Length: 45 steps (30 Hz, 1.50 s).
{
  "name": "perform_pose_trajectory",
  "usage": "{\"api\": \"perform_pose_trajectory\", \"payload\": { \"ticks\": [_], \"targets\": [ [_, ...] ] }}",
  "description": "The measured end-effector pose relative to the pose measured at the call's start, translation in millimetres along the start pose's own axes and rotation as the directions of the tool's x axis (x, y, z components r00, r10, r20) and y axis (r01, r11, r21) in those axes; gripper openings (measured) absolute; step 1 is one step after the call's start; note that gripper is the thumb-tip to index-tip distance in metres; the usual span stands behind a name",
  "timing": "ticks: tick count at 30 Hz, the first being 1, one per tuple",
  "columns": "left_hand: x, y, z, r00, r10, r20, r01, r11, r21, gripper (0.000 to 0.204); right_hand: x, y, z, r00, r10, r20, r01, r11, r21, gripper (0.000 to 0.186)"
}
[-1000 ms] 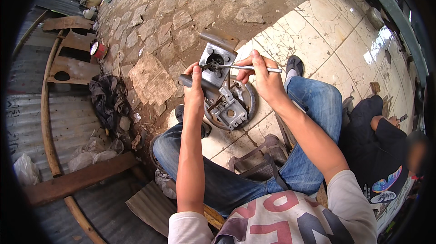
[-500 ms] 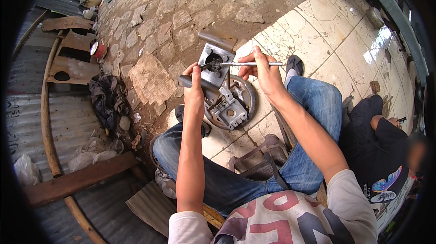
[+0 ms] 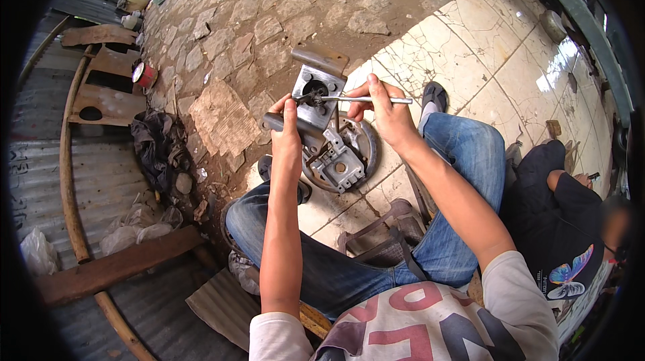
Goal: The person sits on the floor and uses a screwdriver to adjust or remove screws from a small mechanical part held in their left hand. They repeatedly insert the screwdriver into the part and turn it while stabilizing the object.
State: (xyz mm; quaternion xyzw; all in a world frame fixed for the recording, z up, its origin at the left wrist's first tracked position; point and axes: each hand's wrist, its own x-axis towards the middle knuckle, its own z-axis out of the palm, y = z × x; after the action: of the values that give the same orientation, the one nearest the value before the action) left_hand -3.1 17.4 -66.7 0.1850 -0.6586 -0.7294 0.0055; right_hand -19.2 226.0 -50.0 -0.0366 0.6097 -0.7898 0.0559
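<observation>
My right hand (image 3: 384, 111) is closed round a thin silver metal rod (image 3: 356, 99), its fingers pinching the shaft. The rod's left end reaches to the dark round opening of a steel bracket (image 3: 327, 79) with bolt heads round the hole. My left hand (image 3: 287, 126) is closed on the near left side of that bracket, by its rolled tube-like edge (image 3: 272, 120), thumb up next to the opening. Below the bracket, a grey cast metal housing (image 3: 345, 167) rests on a round metal wheel-like base (image 3: 373, 149). What the rod touches inside the hole is too dark to tell.
A flat stone slab (image 3: 220, 117) lies left of the bracket. Corrugated metal sheets (image 3: 40, 186), a dark cloth (image 3: 160, 148) and a wooden plank (image 3: 121, 263) are farther left. A mesh-like bag (image 3: 386, 233) sits between my legs. Another person in a black shirt (image 3: 564, 226) is at right.
My right hand has shifted slightly left and down with the rod, whose outer end now sits lower. The left hand and bracket stay nearly in place.
</observation>
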Motion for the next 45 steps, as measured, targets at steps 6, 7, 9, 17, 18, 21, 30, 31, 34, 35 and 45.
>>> {"api": "perform_pose_trajectory", "payload": {
  "ticks": [6,7,9,17,18,21,30,31,34,35,45],
  "targets": [
    [7.8,-12.4,-5.8,0.999,0.046,-0.012,-0.046,0.999,0.02,0.061,-7.8,-7.4,8.0,0.987,-0.155,0.039,0.159,0.976,-0.148,0.052],
    [6.4,-8.9,-2.7,1.0,0.012,-0.01,-0.013,1.0,-0.012,0.061,-7.4,-6.4,7.7,0.986,-0.163,0.021,0.164,0.98,-0.111,0.049],
    [10.1,-8.9,-5.1,1.0,-0.025,0.005,0.025,0.999,-0.029,0.062,-7.5,-8.1,7.1,0.995,-0.098,-0.026,0.097,0.995,-0.037,0.054],
    [6.6,0.8,-0.3,0.999,-0.009,0.045,0.011,0.999,-0.048,0.063,-4.3,-9.5,4.8,1.0,0.004,0.02,-0.005,0.999,0.04,0.059],
    [5.4,1.7,2.6,0.998,-0.015,0.053,0.018,0.998,-0.059,0.063,-4.5,-9.0,2.7,1.0,0.012,0.019,-0.012,0.999,0.044,0.059],
    [5.5,2.2,-0.3,0.998,-0.012,0.054,0.017,0.996,-0.086,0.061,-5.1,-9.0,3.4,0.999,-0.051,-0.011,0.051,0.998,0.037,0.059],
    [13.0,-6.7,-4.3,1.0,-0.013,0.011,0.014,0.998,-0.057,0.058,-0.2,-5.3,2.6,1.0,-0.016,-0.009,0.016,1.0,0.018,0.053],
    [12.6,-5.8,-3.9,1.0,-0.021,0.001,0.021,0.998,-0.056,0.058,-1.5,-7.0,3.7,1.0,-0.027,0.008,0.027,1.0,0.009,0.053],
    [7.0,0.7,-1.3,0.998,-0.058,-0.002,0.057,0.994,-0.089,0.058,-9.2,-16.4,8.1,0.995,-0.046,0.092,0.041,0.998,0.049,0.05],
    [6.3,1.4,0.3,0.998,-0.061,0.002,0.061,0.995,-0.083,0.059,-8.5,-16.2,7.6,0.994,-0.071,0.083,0.067,0.997,0.041,0.05],
    [9.9,-5.1,-3.1,0.999,-0.053,-0.008,0.052,0.996,-0.07,0.06,-5.4,-12.0,2.3,0.994,-0.098,0.053,0.103,0.99,-0.094,0.046]
  ]
}}
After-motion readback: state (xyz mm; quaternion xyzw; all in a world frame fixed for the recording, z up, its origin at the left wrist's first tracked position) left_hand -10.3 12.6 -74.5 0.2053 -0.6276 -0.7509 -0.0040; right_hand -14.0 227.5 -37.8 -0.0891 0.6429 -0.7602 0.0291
